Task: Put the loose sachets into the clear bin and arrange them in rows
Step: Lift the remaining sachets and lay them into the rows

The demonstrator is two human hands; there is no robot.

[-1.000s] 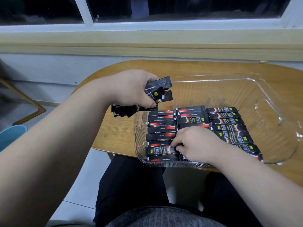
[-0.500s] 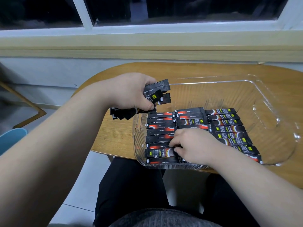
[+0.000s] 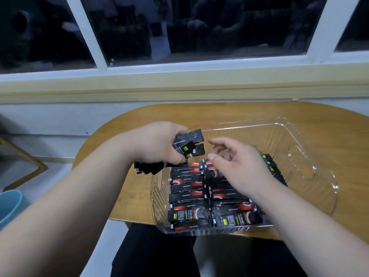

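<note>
The left hand (image 3: pixel 157 144) is clenched round a bundle of sachets (image 3: pixel 188 145) above the bin's (image 3: pixel 299 148) left rim. The right hand (image 3: pixel 235 162) hovers just beside them, holding nothing, thumb and fingers apart. Below it, more sachets lie in rows (image 3: pixel 187 188) across the near part of the bin, which sits on the worktop (image 3: pixel 339 124).

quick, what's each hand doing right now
Left hand: closed around a bunch of loose sachets.
Right hand: open and empty, fingers loosely curled above the rows in the clear bin.
</note>
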